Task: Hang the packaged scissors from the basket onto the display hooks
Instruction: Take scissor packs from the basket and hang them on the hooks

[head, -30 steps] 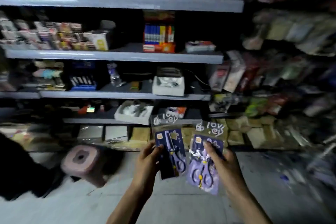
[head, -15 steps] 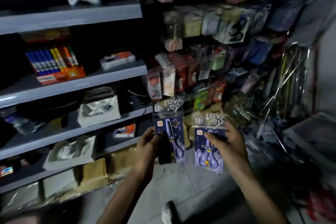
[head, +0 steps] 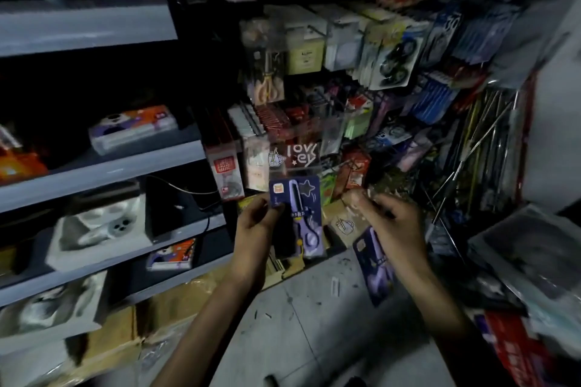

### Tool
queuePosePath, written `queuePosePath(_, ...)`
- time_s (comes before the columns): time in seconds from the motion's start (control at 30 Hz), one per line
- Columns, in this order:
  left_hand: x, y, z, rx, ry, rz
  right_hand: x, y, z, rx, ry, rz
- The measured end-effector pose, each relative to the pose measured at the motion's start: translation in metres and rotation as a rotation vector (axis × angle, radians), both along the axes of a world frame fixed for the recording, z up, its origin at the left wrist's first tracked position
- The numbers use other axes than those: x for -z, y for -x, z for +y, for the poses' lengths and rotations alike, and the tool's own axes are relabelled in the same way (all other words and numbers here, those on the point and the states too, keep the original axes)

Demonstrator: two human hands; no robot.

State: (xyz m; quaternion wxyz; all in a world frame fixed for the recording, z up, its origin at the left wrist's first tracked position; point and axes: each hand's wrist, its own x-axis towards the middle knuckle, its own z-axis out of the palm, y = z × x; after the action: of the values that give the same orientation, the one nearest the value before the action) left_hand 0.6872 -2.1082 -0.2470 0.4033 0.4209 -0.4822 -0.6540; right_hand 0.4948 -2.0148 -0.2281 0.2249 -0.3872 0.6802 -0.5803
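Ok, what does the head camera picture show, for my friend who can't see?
Two hands each hold a purple pack of scissors in a dim shop: the left hand grips one pack upright, the right hand holds a second pack tilted lower. Behind them is a wall of hanging goods, with grey shelves to the left.

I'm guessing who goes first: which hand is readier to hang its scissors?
Likely left: the left hand holds the upright pack, top near the display; the right hand dangles the tilted pack low.

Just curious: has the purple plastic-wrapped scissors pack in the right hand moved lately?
Yes. The purple scissors pack has dropped and tilted, hanging under the right hand, lower against the grey shelf edge.
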Motion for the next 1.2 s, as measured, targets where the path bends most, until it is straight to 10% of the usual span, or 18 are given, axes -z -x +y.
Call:
queuePosePath(0.6,-0.021,0.145,-0.019,-0.317,0.008,-0.036,-0.025,0.145,-0.119,-0.559,0.060,-0.027)
queuePosePath(1.2,-0.057,0.131,-0.085,-0.404,0.321,-0.093,-0.052,0.124,-0.204,-0.613,0.100,-0.193)
